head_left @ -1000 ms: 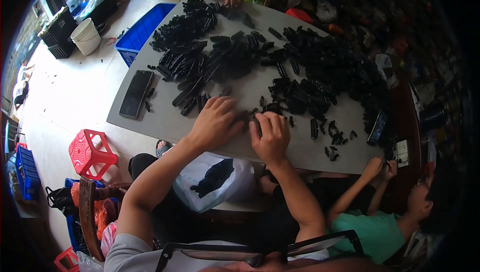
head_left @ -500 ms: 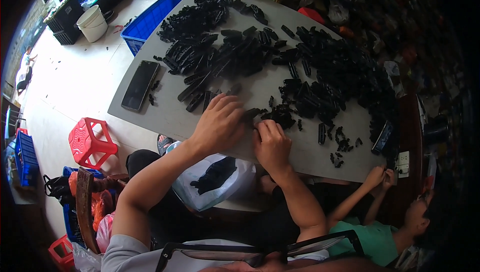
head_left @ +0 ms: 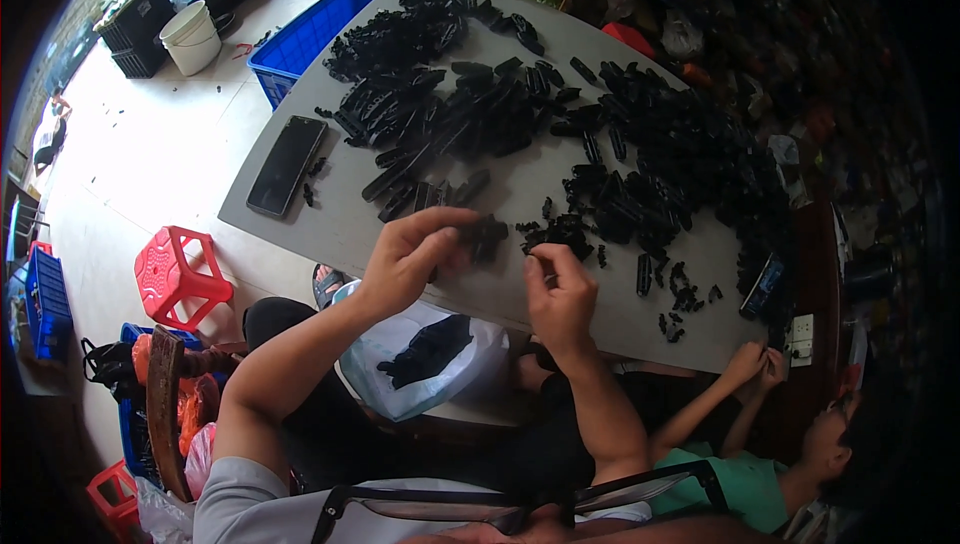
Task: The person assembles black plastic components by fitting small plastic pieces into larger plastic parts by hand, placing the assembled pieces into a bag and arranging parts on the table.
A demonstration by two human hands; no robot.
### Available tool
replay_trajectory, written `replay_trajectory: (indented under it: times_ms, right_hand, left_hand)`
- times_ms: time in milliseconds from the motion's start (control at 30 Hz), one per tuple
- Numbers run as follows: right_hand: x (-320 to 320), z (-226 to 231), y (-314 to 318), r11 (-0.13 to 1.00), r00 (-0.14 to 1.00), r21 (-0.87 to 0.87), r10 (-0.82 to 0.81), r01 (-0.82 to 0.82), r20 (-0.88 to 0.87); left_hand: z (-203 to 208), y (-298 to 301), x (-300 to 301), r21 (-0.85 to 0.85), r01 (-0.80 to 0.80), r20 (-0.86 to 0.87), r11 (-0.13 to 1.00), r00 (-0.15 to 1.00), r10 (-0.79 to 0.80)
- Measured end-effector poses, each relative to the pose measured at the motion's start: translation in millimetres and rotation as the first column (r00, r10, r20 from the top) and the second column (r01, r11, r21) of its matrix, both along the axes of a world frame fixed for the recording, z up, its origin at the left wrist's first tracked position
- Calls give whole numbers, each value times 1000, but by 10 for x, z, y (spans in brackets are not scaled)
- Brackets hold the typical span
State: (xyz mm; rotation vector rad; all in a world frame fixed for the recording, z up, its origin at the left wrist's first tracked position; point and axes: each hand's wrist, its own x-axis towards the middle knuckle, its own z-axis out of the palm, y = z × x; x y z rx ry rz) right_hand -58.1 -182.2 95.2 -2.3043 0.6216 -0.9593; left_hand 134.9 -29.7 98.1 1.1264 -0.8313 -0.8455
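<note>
Your head cam's a wide fisheye, pretty near, looking down past your forearms (head_left: 305,354) at your hands (head_left: 405,262) and the worktop (head_left: 318,236), with the floor (head_left: 150,184) caught off to your left.

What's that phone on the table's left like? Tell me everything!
The phone is a dark, flat rectangle with rounded corners and a thin, paler rim. Its glossy screen faces up and looks dark. It lies slantwise on the grey table, near the left edge. Small black pieces lie along its right side; nothing lies on top of it.
</note>
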Motion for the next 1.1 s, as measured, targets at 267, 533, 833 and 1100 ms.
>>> replay_trajectory:
  times_ms: [267, 533, 833, 1100]
  right_hand:
    - [-151, 449, 289, 794, 951, 567, 48, -222, 305]
    - [-151, 558, 269, 956, 953, -110, 284, -273, 100]
    - [-66, 485, 300, 963, 962, -76, 263, -257, 78]
    - [-60, 495, 300, 955, 956, -71, 291, -289, 29]
  left_hand:
    - [-26, 41, -158, -55, 243, -288, 969, 925, -248]
    - [18, 93, -211, -46, 331, -425, 943, 848, -318]
    - [-28, 51, -185, -49, 378, -371, 924, 853, -368]
    - [6, 47, -169, -27, 435, -334, 900, 845, -418]
